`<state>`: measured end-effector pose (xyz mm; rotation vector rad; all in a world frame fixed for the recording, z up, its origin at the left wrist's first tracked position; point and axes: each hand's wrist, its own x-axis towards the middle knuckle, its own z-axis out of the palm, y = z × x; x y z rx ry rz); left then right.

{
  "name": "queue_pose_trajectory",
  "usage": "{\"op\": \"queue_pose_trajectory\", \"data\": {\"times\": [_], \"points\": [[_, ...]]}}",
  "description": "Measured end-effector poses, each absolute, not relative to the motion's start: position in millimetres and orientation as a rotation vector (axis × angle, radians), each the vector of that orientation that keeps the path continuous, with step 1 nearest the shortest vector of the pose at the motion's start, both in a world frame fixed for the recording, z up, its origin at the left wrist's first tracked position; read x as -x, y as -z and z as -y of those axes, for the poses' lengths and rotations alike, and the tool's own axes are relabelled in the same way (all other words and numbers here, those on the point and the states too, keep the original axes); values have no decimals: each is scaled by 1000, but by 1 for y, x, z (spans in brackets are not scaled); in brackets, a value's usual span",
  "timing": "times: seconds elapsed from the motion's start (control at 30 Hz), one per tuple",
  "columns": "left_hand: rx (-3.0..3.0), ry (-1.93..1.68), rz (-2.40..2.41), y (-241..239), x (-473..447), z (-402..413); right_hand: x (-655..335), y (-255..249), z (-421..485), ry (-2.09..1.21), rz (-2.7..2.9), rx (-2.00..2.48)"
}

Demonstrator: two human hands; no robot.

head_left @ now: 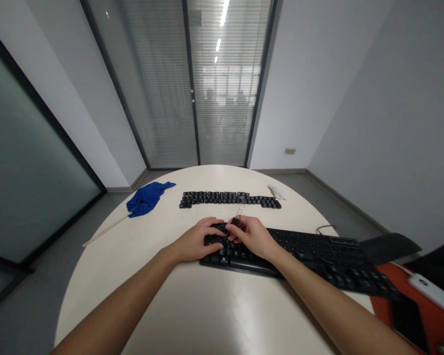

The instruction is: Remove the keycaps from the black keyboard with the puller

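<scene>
A black keyboard (299, 250) lies across the near part of the table, slanting down to the right. My left hand (200, 239) rests on its left end, fingers stretched and spread over the keys, thumb along the lower rows. Above the left part of the keyboard, my right hand (253, 235) pinches a small tool that looks like a keycap puller (236, 222), with a black body and thin wire loops pointing away from me. Its lower end is near the left fingertips; whether it touches a key I cannot tell. Beyond the hands, loose black keycaps (222, 198) stand in rows.
A blue cloth (147, 198) with a pale stick (105, 230) lies at the left edge of the round table (151, 291). Crumpled white tissue (277, 192) sits at the far right. A phone (409, 320) and white power strip (434, 295) are on an orange surface at right.
</scene>
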<state>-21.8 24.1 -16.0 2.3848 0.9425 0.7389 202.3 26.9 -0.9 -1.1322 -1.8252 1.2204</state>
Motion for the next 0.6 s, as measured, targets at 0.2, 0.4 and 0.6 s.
{"op": "queue_pose_trajectory", "data": {"times": [0.2, 0.4, 0.6], "points": [[-2375, -762, -1000, 16, 18, -22, -203, -1, -29, -1278, 1690, 1120], [-2338, -854, -1009, 17, 13, -23, -203, 0, -30, -1262, 1651, 1075], [-2248, -919, -1012, 24, 10, -25, -204, 2, -32, -1138, 1777, 1057]]}}
